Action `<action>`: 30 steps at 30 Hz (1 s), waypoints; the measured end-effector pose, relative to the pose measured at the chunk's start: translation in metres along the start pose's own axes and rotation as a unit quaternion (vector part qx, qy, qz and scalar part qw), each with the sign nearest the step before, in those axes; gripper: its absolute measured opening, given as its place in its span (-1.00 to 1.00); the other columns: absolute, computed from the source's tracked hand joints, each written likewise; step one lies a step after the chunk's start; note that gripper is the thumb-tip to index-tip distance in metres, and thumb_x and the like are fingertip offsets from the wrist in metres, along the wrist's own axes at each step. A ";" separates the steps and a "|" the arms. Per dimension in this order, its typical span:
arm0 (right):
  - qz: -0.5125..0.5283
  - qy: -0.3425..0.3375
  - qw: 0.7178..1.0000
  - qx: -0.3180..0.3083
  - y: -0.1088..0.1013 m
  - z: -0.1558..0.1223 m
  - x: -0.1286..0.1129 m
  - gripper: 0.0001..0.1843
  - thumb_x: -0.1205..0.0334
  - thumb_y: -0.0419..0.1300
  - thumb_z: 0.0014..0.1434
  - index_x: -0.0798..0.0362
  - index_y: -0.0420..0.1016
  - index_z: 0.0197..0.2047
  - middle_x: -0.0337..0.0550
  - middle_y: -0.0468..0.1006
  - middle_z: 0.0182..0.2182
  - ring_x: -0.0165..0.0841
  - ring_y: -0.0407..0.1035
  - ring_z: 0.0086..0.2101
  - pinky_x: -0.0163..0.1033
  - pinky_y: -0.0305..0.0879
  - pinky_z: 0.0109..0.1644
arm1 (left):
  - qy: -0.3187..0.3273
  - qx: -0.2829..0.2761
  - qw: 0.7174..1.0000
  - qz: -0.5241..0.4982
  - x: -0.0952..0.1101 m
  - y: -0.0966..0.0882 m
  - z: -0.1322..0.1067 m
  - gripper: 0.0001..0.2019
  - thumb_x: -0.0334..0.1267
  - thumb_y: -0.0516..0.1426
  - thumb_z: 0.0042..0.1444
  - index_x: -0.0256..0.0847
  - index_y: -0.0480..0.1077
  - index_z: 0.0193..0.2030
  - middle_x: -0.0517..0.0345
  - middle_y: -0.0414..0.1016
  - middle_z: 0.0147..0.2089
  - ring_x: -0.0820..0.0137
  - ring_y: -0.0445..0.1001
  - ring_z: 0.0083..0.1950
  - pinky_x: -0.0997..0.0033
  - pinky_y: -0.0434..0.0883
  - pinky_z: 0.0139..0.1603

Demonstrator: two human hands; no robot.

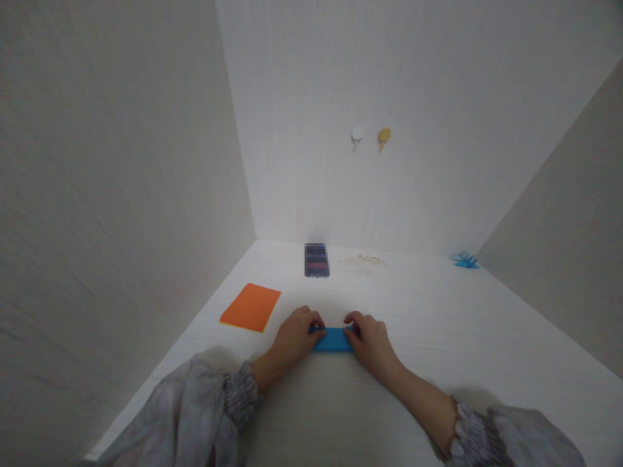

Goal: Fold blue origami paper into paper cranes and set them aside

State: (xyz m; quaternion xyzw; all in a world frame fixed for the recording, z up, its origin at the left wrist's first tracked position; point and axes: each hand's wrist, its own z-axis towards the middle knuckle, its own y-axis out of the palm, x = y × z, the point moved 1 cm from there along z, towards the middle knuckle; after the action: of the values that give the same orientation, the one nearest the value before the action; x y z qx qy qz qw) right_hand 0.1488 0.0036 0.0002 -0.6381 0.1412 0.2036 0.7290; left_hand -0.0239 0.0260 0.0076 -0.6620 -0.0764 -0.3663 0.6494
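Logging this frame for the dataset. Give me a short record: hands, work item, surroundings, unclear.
left hand: at left end of flat blue rectangular paper-like strip
right hand: at the strip's right end
surface: white table
left side: flat orange four-sided sheet with yellow edging
beyond strip: dark pixelated block
far right corner: spiky bright-blue object
wall: round white hook, round gold hook
unclear: block's identity; spiky object's material

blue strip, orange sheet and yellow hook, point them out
Blue strip (333, 340): head view, middle of its upper face
Orange sheet (252, 307): head view, its middle
Yellow hook (384, 135): head view, its round plate
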 end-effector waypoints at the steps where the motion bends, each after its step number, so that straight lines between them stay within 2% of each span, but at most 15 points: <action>1: 0.003 -0.002 1.000 -0.001 0.000 0.000 0.000 -0.86 0.30 0.08 0.03 0.03 0.40 -0.29 -0.22 0.43 -0.48 -0.34 0.27 -0.36 -0.26 -0.01 -0.25 | -0.002 0.000 1.000 0.000 0.000 0.000 0.000 -0.88 -0.28 0.10 -0.06 -0.20 0.40 -0.35 0.12 0.32 -0.32 0.32 0.30 -0.20 0.39 0.23 -0.22; 11: 0.009 -0.009 1.000 0.003 0.001 -0.001 0.002 -0.91 0.29 0.09 0.02 0.05 0.41 -0.38 -0.20 0.44 -0.48 -0.33 0.27 -0.37 -0.26 0.02 -0.26 | -0.003 0.003 1.000 -0.002 -0.002 0.001 0.000 -0.92 -0.29 0.12 -0.07 -0.20 0.39 -0.40 0.14 0.33 -0.32 0.33 0.30 -0.19 0.41 0.22 -0.22; 30: -0.004 -0.001 1.000 -0.007 -0.003 0.004 0.009 -0.89 0.31 0.09 0.01 0.01 0.45 -0.39 -0.24 0.46 -0.43 -0.36 0.28 -0.32 -0.28 0.01 -0.23 | 0.004 -0.008 0.999 0.036 0.000 0.001 0.001 -0.91 -0.27 0.11 -0.03 -0.20 0.39 -0.38 0.14 0.32 -0.27 0.34 0.28 -0.14 0.42 0.23 -0.20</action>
State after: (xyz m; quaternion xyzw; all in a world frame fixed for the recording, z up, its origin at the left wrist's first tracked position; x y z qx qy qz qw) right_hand 0.1574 0.0078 -0.0009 -0.6435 0.1366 0.2018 0.7256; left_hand -0.0233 0.0266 0.0065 -0.6682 -0.0473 -0.3459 0.6570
